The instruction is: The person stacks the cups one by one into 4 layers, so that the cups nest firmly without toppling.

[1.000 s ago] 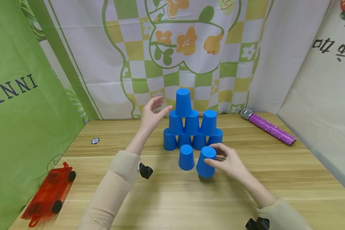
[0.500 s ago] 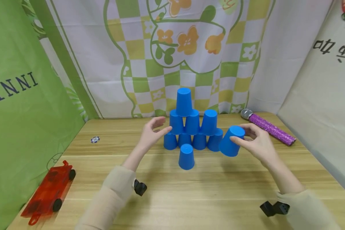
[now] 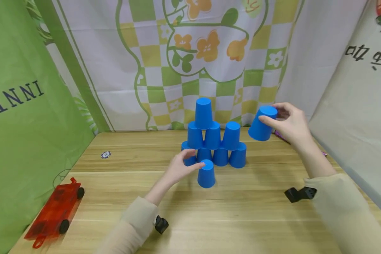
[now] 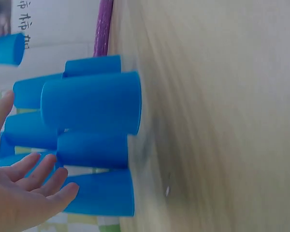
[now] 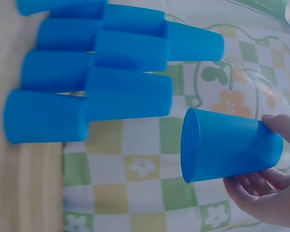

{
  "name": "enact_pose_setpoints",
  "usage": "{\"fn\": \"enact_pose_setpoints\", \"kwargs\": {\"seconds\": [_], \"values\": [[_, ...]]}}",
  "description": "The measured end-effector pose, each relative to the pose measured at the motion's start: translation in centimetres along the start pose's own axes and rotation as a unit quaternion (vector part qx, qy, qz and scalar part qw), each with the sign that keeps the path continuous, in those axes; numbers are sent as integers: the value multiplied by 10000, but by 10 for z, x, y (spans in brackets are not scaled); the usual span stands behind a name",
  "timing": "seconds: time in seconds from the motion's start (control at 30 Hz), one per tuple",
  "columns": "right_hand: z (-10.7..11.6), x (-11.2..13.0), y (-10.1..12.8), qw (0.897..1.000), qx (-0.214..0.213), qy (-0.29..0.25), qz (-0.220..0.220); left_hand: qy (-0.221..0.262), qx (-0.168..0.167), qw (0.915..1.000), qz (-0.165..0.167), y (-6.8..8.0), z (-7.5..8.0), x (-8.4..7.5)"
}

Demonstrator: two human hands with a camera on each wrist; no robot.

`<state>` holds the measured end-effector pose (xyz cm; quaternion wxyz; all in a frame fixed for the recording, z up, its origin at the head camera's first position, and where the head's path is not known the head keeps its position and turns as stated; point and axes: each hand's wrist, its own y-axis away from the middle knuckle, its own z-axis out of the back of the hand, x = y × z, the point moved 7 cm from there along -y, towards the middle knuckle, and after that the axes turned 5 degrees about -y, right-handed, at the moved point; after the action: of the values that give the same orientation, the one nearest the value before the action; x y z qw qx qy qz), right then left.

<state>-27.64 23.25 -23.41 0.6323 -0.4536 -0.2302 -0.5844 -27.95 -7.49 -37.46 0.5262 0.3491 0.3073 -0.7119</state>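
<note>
A pyramid of upturned blue cups (image 3: 212, 141) stands at the middle of the wooden table (image 3: 241, 218), four at the base, three above, one on top. A lone blue cup (image 3: 206, 173) stands just in front of it. My left hand (image 3: 195, 160) reaches in beside that cup with fingers straight, fingertips at its top edge; in the left wrist view the lone cup (image 4: 92, 108) is apart from the palm. My right hand (image 3: 277, 118) holds another blue cup (image 3: 261, 124) upside down in the air, right of the pyramid. In the right wrist view the held cup (image 5: 227, 145) hangs beside the pyramid (image 5: 111, 63).
A red toy car (image 3: 52, 215) lies at the front left table edge. A small poker chip (image 3: 105, 155) sits at the back left. A purple glitter microphone (image 3: 323, 153) is mostly hidden behind my right forearm. Fabric backdrops close in the back and both sides.
My right hand has lifted its cup from the table in front of the pyramid up and to the right. My left hand has dropped from beside the pyramid's top to the lone front cup.
</note>
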Motion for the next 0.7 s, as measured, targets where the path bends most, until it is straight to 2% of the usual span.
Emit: {"fn": "enact_pose_setpoints", "kwargs": {"seconds": [0.2,0.33,0.7], "values": [[-11,33,-27,9995,-190,-175,204,112,296,9994,-112,4,-18,-3],[-26,50,-36,9985,-214,-263,438,99,460,9986,-231,5,-26,-5],[-68,54,-53,9988,-15,-307,369,74,363,9990,-244,1,-35,-5]]}}
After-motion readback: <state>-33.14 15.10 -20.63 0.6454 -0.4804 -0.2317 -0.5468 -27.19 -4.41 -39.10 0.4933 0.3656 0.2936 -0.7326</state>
